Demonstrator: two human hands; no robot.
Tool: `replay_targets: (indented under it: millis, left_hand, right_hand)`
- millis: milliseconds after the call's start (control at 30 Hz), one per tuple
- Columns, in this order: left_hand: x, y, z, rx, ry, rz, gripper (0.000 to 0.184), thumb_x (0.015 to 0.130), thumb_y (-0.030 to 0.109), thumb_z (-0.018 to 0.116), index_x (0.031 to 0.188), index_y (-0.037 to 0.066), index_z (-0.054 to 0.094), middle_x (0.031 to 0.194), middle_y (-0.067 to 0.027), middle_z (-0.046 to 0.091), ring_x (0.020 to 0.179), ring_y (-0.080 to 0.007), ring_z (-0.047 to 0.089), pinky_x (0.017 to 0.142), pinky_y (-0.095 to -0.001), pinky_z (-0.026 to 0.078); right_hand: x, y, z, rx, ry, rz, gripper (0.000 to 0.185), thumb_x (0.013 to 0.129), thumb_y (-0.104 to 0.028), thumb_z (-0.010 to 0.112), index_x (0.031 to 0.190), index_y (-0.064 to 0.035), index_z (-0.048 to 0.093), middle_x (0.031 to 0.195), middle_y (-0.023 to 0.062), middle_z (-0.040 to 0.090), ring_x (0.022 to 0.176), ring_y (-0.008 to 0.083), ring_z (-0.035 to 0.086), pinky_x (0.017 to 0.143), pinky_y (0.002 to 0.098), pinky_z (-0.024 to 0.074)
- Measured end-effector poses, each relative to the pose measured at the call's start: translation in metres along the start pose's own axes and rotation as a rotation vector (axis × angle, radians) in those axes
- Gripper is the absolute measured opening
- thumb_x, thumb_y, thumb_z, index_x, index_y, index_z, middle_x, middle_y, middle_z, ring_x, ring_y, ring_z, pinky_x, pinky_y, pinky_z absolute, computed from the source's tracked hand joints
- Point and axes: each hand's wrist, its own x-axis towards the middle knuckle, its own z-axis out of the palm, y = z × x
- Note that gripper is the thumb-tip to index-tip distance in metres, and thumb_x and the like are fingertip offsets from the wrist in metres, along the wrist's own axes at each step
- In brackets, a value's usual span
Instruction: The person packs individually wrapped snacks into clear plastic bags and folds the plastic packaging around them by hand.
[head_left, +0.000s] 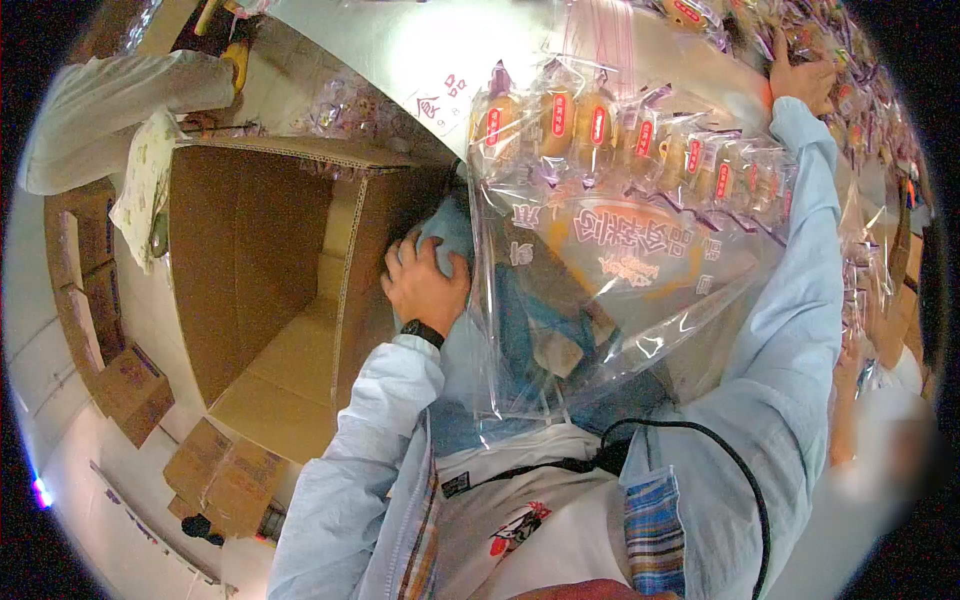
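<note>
My left hand (428,288) rests with its fingers apart and curved on blue cloth that looks like my trouser leg, beside the wall of a cardboard box (262,270). My right arm is stretched out to the far right, where my right hand (803,78) reaches in at the edge of a heap of wrapped pastries (868,105). Its thumb stands apart from its fingers, and the fingertips are partly hidden. A clear printed plastic bag (620,290) hangs over the table's near edge in front of me. Several wrapped pastries (597,125) with red labels stand in a row at its upper end.
The large cardboard box on my left stands with its top open. Smaller cartons (225,470) lie on the floor at the lower left. Another person's sleeve (130,110) and yellow glove (237,65) are at the upper left. A white table top (400,50) lies ahead.
</note>
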Motion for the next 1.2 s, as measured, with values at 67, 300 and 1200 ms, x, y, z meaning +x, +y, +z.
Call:
replay_targets:
  millis: [67,300,1200]
  left_hand:
    - [0.001,-0.001,0.001,-0.008,0.005,0.005,0.037,0.085,0.034,0.064,0.113,0.011,0.071,0.137,-0.0085,0.059,0.131,-0.0352,0.048,0.102,-0.055,0.041]
    - [-0.002,-0.001,-0.002,-0.05,-0.013,0.001,0.038,0.085,0.035,0.063,0.114,0.011,0.071,0.139,-0.0094,0.057,0.132,-0.0358,0.046,0.104,-0.0558,0.039]
    - [0.001,0.004,0.005,-0.055,0.002,-0.039,0.04,0.086,0.038,0.058,0.112,0.01,0.072,0.132,-0.009,0.062,0.127,-0.0354,0.05,0.1,-0.0573,0.041]
  right_hand:
    - [0.002,0.002,-0.002,0.204,0.04,0.085,0.099,0.073,-0.073,0.075,0.139,-0.0062,0.043,0.129,0.0214,0.056,0.121,0.0358,0.056,0.101,0.054,0.0411]
    - [0.014,0.021,0.02,0.396,0.233,-0.048,0.092,0.075,-0.056,0.081,0.135,0.0029,0.046,0.119,0.0271,0.06,0.111,0.0412,0.061,0.098,0.048,0.0474]
    - [-0.008,0.022,-0.069,0.243,-0.313,0.096,0.086,0.086,-0.067,0.063,0.145,-0.0077,0.044,0.136,0.0293,0.059,0.123,0.0463,0.058,0.102,0.0513,0.045]
